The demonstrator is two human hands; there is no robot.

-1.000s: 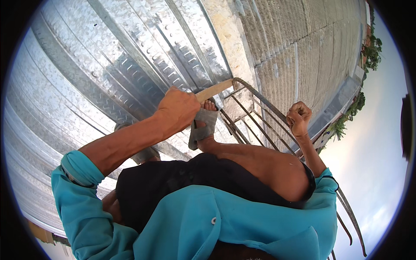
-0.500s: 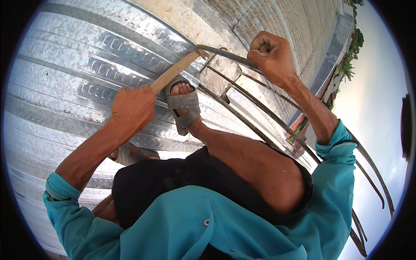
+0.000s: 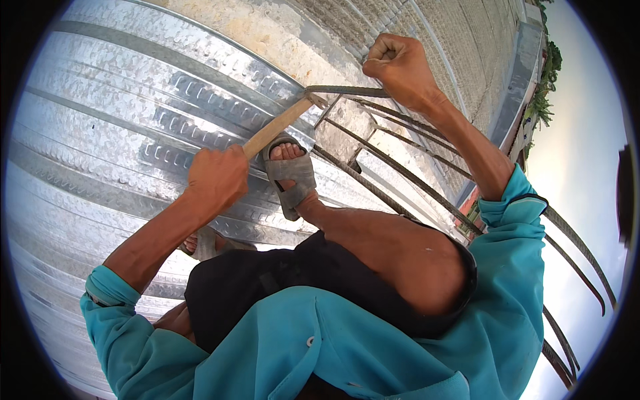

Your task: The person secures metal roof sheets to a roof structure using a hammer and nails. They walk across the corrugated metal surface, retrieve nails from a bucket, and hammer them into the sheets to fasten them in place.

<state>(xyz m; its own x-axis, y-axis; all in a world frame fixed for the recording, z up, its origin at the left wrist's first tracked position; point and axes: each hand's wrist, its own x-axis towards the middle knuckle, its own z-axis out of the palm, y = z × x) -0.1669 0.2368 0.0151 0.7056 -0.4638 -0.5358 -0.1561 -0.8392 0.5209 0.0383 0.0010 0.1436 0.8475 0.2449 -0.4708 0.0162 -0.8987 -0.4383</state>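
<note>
My left hand (image 3: 218, 175) is wrapped round the wooden handle of a hammer (image 3: 277, 127). Its small metal head lies against the end of a ribbed steel bar (image 3: 347, 90), beside the edge of the galvanized metal sheeting (image 3: 100, 80). My right hand (image 3: 403, 70) is a closed fist, raised right above that bar, where the bar passes behind it. Whether the fist grips anything is hidden. Several more rebars (image 3: 407, 170), joined by thin crosspieces, slant down to the right under my right forearm.
My sandalled foot (image 3: 291, 170) stands on the ribbed sheeting near the hammer head. A rough concrete ledge (image 3: 267, 30) borders the sheet. Beyond lies a corrugated roof (image 3: 460, 60). Bent rebar ends (image 3: 583, 253) stick out at the right, against the sky.
My left hand and the hammer have shifted slightly right and down in view. My right fist has moved up and left relative to the bar. Both hands remain closed.
</note>
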